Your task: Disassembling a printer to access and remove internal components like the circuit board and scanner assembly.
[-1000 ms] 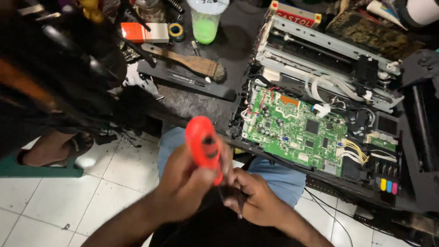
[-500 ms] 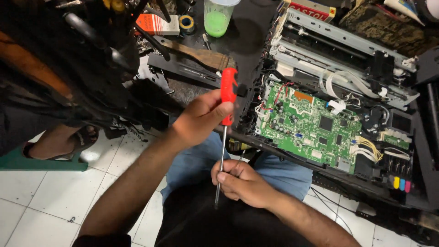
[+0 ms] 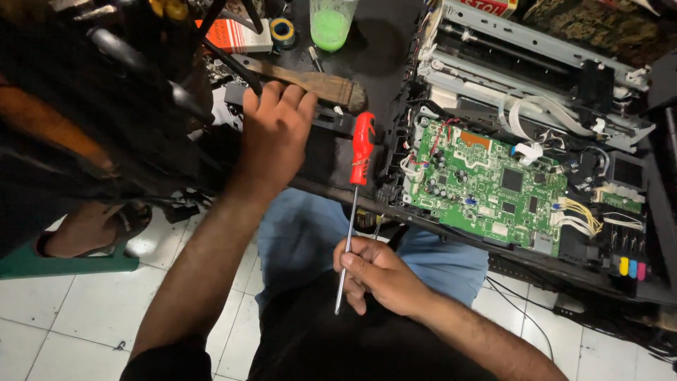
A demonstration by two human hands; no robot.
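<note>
**Screwdriver held by the shaft beside an opened printer**

Biggest thing in view: the opened printer, cover off, spread across the dark tabletop, its right side cut off by the frame. Inside sits the green circuit board, fragile-looking, ringed with thin white and yellow cables. Beyond the printer on the tabletop lie a wood-handled tool and a cup of green liquid, its top out of frame.

Now the hands. The left hand is up at the tabletop edge, fingers spread and curled over a dark strip, clamped on nothing I can make out. The right hand sits low over the lap, fingers pinched on the steel shaft of the red-handled screwdriver, which stands near upright, handle topmost, just left of the board.

That screwdriver looks light and stiff; the bare shaft is likely slick, so the ribbed red handle is the surer hold.

Hard to read: the dark mass at upper left is blurred, and the screwdriver tip is lost against the dark shirt.
</note>
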